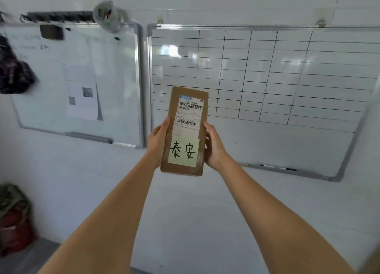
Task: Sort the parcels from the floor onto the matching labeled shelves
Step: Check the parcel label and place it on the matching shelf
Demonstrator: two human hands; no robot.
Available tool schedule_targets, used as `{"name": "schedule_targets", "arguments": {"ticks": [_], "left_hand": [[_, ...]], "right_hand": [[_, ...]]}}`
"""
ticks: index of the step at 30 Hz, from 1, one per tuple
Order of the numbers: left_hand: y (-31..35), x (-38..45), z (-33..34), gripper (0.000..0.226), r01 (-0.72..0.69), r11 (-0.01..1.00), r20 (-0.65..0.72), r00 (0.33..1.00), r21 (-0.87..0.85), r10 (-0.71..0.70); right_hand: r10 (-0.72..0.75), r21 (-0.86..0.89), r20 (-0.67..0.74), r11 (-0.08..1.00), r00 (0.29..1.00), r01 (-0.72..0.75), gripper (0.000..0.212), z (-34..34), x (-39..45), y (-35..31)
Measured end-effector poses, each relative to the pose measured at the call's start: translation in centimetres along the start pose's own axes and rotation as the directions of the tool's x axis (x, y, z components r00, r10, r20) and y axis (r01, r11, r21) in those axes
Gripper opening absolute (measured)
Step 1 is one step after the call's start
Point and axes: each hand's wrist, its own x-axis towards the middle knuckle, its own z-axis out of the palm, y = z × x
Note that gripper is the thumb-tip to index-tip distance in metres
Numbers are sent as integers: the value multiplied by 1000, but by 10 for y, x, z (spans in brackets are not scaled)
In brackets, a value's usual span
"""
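Fingers of the left hand (157, 142) and right hand (213, 146) clasp the long edges of an upright cardboard parcel (185, 130) bearing a yellow note (183, 151), raised before a gridded whiteboard (287, 84).

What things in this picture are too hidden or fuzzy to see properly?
All in the head view:
- Shelves and floor parcels: none in the frame, so the matching shelf cannot be told.
- Box back and fingers behind it: hidden by the box itself, held by the left hand and right hand.
- Small print on the shipping label: too small.
- Left whiteboard writing and papers: blurred.
- Dark cloth at the left edge: cut off, blurred.
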Motion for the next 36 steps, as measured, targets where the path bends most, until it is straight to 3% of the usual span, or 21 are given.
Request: {"name": "schedule_targets", "arguments": {"ticks": [8, 13, 17, 25, 30, 36], "left_hand": [[8, -11, -70, 68, -16, 997, -167, 986, 74, 28], [23, -35, -98, 60, -32, 993, -303, 951, 116, 66], [37, -64, -113, 52, -58, 984, -415, 902, 167, 124], [50, -151, -120, 54, -66, 985, -655, 740, 157, 154], [57, -204, -122, 53, -101, 981, -711, 677, 168, 191], [70, -254, -129, 63, -104, 969, -700, 674, 224, 235]], "right_hand": [[78, -13, 152, 997, 985, -77, 57, 63, 4, 34], [84, -21, 292, 996, 953, -81, 62, 92, -1, 46], [116, -15, 405, 993, 907, -120, 69, 117, -13, 56], [235, -99, 602, 970, 763, -221, 55, 136, -69, 55], [253, -112, 664, 964, 704, -240, 55, 142, -114, 56], [270, -106, 701, 955, 660, -279, 52, 148, -161, 52]]}}
